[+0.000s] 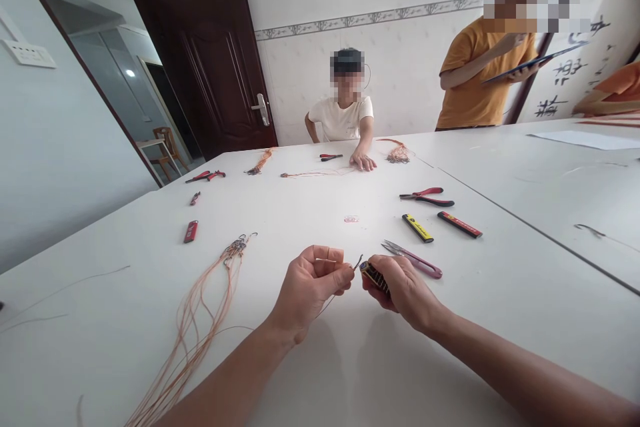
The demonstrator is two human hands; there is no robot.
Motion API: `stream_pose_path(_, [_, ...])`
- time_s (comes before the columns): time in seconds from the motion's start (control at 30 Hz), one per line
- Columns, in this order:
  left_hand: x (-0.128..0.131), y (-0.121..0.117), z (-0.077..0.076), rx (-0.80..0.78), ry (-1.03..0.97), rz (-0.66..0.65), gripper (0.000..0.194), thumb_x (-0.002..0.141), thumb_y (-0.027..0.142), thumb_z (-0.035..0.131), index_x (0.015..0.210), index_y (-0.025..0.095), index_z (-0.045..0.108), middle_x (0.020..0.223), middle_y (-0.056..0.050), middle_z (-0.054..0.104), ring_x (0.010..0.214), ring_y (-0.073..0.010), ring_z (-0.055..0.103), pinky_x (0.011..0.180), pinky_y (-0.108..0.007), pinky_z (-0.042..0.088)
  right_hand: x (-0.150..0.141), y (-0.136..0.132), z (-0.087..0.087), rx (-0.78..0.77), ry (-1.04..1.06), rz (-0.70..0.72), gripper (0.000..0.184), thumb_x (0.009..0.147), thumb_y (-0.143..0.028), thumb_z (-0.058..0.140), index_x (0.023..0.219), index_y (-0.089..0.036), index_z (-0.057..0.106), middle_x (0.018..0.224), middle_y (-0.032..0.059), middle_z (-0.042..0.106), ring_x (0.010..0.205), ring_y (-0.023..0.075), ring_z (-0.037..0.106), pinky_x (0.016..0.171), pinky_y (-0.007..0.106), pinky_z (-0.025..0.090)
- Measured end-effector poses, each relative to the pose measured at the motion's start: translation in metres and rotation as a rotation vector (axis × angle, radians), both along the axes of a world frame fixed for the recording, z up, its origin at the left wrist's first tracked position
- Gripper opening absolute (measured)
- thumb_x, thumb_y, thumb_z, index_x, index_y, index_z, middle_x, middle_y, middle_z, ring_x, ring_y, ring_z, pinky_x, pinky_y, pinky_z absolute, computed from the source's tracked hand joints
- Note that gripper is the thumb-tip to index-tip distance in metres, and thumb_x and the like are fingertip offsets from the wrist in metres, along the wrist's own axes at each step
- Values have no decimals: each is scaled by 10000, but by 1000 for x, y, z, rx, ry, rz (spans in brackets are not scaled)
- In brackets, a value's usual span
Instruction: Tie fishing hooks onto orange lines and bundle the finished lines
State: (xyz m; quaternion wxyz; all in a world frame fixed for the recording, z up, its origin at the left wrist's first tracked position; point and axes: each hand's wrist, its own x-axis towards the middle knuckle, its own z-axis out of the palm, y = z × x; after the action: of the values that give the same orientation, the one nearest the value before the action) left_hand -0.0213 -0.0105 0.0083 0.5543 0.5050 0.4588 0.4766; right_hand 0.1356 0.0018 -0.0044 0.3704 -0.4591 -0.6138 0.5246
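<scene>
Tan fishing line is heading our entry, and we are recording one thin strand point(326, 307) running up into the left hand point(307, 287), whose grip is pinched together on it, thumb against fingers, with a small dark metal hook point(359, 263) standing just beyond the fingertips. We are listing the right hand point(406, 290) as clamped around a black-and-gold patterned handle point(374, 277), its exact kind hidden by the fingers, held just beside the hook. We are judging the step in hand to be close work at the hook, and we are noting that it calls for both grips staying steady and the strand staying taut. On the white table point(310, 213) we are cataloguing a loose bundle of tan lines with hooks point(200, 320) to the left, with pink-handled thread snips point(413, 260) and red-and-black pliers point(427, 197) to the right. Across the table, we are noting a seated co-worker's hand point(363, 160) resting near a second tangle of line point(397, 153).
</scene>
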Motion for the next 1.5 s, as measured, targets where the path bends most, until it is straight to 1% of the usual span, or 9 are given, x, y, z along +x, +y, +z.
stream_pose_path(0.23, [-1, 1, 2, -3, -8, 23, 234, 649, 281, 677, 807, 201, 523, 652, 36, 565, 610, -97, 535, 649, -265, 427, 3, 0, 3, -5, -10, -57, 412, 831, -417, 264, 583, -155, 463, 456, -20, 395, 426, 88, 333, 441, 223, 277])
stream_pose_path(0.6, [-1, 1, 1, 8, -6, 33, 230, 660, 272, 666, 819, 191, 520, 684, 25, 560, 624, -95, 534, 666, -271, 431, 4, -1, 0, 68, -65, 52, 471, 859, -492, 226, 592, -162, 429, 517, -17, 403, 475, 90, 349, 470, 229, 290])
stream_pose_path(0.7, [-1, 1, 1, 18, -29, 38, 199, 666, 248, 653, 809, 188, 529, 686, 18, 575, 632, -98, 537, 670, -270, 433, 6, 2, -4, 205, -261, 53, 441, 865, -473, 227, 644, -171, 461, 574, -8, 442, 501, 99, 380, 472, 236, 281])
stream_pose_path(0.87, [0, 2, 2, 19, -41, 58, 182, 655, 208, 649, 806, 180, 550, 658, 21, 573, 611, -91, 530, 653, -261, 434, 4, 7, -21, 643, -802, 3, 300, 816, -399, 404, 623, -179, 472, 629, 25, 475, 589, 141, 401, 492, 260, 239])
stream_pose_path(1.03, [2, 1, 2, 30, -23, 63, 183, 643, 198, 655, 797, 177, 559, 641, 21, 571, 607, -94, 526, 632, -254, 432, 2, 10, -26, 763, -932, 18, 233, 796, -367, 470, 684, -172, 534, 696, 58, 518, 672, 181, 440, 565, 298, 306])
stream_pose_path(1.1, [2, 1, 1, 37, -17, 69, 187, 639, 197, 658, 799, 179, 563, 644, 22, 571, 614, -93, 524, 634, -251, 435, 3, 8, -21, 780, -880, -3, 202, 787, -340, 491, 682, -176, 545, 717, 58, 543, 732, 202, 462, 646, 342, 334])
stream_pose_path(1.17, [2, 1, 0, 45, -7, 72, 192, 641, 199, 660, 807, 178, 567, 662, 19, 575, 633, -93, 527, 645, -246, 437, 4, 6, -14, 726, -717, -40, 175, 797, -304, 474, 697, -184, 553, 740, 50, 566, 769, 201, 480, 688, 354, 353])
stream_pose_path(1.33, [1, 2, -4, 76, 23, 55, 191, 654, 209, 661, 818, 178, 569, 715, 7, 576, 698, -98, 536, 675, -232, 439, 2, -1, -3, 272, -137, -33, 183, 821, -327, 434, 785, -199, 559, 757, 19, 592, 697, 143, 540, 577, 250, 411])
stream_pose_path(1.5, [4, 1, -7, 134, 33, 7, 150, 657, 213, 659, 780, 183, 577, 720, 5, 582, 692, -103, 537, 643, -218, 442, -3, 0, -7, 168, 29, -62, 255, 780, -421, 493, 765, -173, 548, 689, 12, 573, 616, 128, 529, 518, 227, 395])
